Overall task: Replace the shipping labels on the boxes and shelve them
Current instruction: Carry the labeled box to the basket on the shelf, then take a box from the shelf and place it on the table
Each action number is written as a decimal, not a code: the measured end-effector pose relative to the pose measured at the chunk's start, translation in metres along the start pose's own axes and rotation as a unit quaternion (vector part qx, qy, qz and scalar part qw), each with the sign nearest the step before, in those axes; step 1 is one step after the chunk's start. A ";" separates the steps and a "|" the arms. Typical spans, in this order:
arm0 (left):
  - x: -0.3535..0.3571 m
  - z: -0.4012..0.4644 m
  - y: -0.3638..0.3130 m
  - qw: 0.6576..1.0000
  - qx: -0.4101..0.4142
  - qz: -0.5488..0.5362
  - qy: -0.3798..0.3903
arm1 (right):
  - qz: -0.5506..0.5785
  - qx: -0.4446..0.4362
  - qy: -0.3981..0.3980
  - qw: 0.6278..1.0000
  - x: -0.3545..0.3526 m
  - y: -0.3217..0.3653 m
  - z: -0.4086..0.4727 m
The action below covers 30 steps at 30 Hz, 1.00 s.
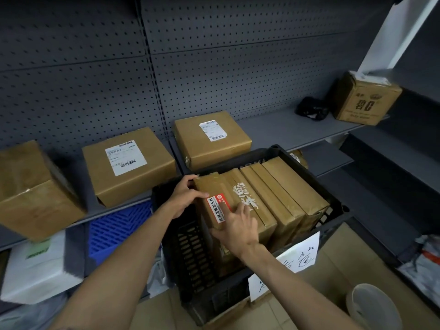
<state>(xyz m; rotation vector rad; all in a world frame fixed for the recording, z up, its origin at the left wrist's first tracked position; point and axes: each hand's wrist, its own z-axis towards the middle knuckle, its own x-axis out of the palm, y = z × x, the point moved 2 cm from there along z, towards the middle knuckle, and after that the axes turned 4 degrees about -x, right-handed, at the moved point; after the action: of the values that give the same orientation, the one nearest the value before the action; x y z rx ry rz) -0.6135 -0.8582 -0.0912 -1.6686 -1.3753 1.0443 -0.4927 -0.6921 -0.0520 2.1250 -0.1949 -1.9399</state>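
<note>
On the grey metal shelf [273, 129], two brown cardboard boxes with white labels [128, 165] already sit shelved. Our left hand [184, 198] grips the top edge of the brown box standing foremost [228, 206] in the black plastic crate [190, 253]; our right hand [238, 227], fingers spread, presses its red-and-white sticker [217, 208]. Several crate boxes seemingly remain.

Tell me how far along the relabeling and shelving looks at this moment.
Partly done. Two boxes with white labels already sit on the shelf. In hand: the left hand grips the front box in the black crate, while the right hand fingers its red-and-white sticker. Left: that box and three more in the crate.
</note>
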 end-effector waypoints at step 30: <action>0.023 -0.048 -0.089 0.817 0.176 0.550 -0.002 | -0.067 -0.070 -0.059 0.994 -0.081 -0.059 0.031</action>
<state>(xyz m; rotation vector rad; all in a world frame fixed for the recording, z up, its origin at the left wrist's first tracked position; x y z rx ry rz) -0.6023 -0.8219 0.0053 -2.1357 -0.0261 1.7612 -0.5360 -0.6167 0.0070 1.9818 0.0627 -2.0893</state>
